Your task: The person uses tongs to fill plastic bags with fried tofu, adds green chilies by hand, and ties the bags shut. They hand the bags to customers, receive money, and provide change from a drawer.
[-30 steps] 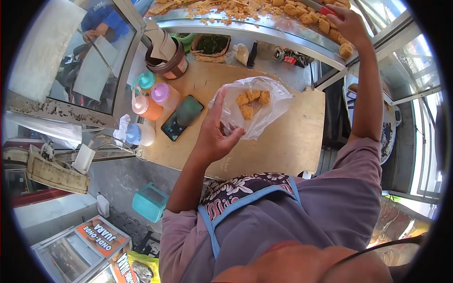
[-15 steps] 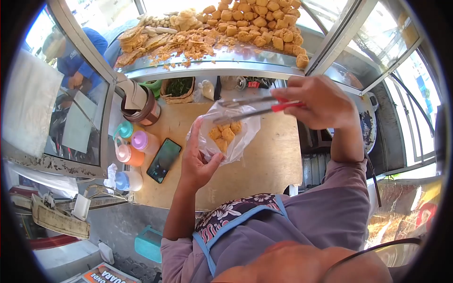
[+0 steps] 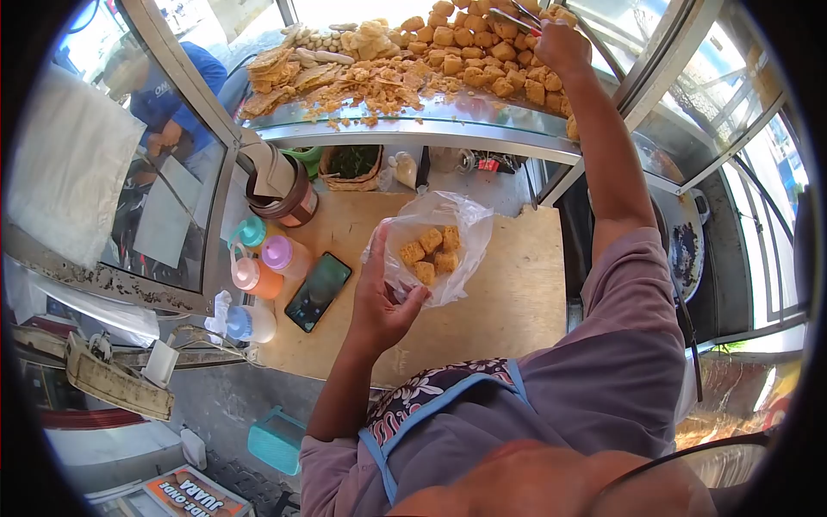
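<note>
A clear plastic bag [image 3: 469,233] is held open by my left hand [image 3: 385,297] above the wooden board; several golden fried cubes [image 3: 424,273] lie inside it. Up at the display shelf, my right hand [image 3: 562,45] is wrapped round metal tongs [image 3: 517,17] with red grips. The tips of the tongs are at the pile of fried cubes [image 3: 474,39], and whether they pinch a piece cannot be made out. Flat fried pieces and crumbs [image 3: 370,82] lie left of the pile.
A phone [image 3: 318,291] lies on the wooden board [image 3: 482,336]. Squeeze bottles [image 3: 257,277] and a brown container [image 3: 284,198] stand at the left. The shelf's metal edge [image 3: 413,133] crosses above. A person in blue [image 3: 202,77] is behind the glass.
My right hand has moved with the tongs from over the bag up to the pile on the shelf. My left hand still holds the bag. The view has shifted slightly.
</note>
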A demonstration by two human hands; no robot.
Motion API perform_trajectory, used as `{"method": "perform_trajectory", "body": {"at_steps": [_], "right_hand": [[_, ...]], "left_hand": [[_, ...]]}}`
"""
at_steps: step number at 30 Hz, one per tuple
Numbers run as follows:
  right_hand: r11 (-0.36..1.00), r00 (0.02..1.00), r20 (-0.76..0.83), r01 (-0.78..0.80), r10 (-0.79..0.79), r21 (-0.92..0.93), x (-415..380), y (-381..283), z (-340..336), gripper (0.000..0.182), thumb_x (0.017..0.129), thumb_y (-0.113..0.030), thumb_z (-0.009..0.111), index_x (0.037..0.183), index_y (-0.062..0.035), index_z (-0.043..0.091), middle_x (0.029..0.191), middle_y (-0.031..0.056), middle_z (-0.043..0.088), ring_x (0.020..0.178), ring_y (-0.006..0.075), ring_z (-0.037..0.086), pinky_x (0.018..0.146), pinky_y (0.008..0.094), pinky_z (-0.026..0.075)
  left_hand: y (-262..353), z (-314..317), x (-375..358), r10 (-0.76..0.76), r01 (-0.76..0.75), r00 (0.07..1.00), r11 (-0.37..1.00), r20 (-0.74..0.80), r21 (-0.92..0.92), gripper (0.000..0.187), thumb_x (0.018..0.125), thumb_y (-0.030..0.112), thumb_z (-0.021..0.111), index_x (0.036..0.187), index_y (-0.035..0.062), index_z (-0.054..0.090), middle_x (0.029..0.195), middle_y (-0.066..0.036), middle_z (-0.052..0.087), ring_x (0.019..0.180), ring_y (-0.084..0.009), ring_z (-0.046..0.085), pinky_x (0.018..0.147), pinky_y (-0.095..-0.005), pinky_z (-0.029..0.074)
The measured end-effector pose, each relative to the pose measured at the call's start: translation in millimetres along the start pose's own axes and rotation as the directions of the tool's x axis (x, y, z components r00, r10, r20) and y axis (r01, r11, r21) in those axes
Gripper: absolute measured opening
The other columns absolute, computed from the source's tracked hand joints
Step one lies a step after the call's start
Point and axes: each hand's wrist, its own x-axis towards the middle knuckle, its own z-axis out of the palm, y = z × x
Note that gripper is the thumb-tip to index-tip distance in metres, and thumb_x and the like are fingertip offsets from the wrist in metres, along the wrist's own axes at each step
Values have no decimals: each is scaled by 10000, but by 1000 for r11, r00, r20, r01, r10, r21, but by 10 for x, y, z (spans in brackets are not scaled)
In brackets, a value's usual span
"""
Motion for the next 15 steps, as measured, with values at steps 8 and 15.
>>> {"method": "perform_trajectory", "body": {"at_steps": [8,15], "right_hand": [[977,990,-27,142,-139,158,-713,183,-780,294,860,-243,584,1113,-111,655,954,145,664,886,305,654,775,422,513],[475,612,108,478,-784,739,-1782,197,-1549,378,817,-134,658,1184,-49,630,765,119,590,578,188,537,548,316,434]], "left_hand": [[-66,-65,76,19,-19,1000,1000,8,14,878,769,-97,601,1470,-12,80,1419,-219,299,1199,-244,488,902,-301,501],[48,-106,168,-116,117,992,993,39,-26,861,761,-107,586,1469,-20,103,1423,-195,319,1197,-242,493,915,-316,494]]}}
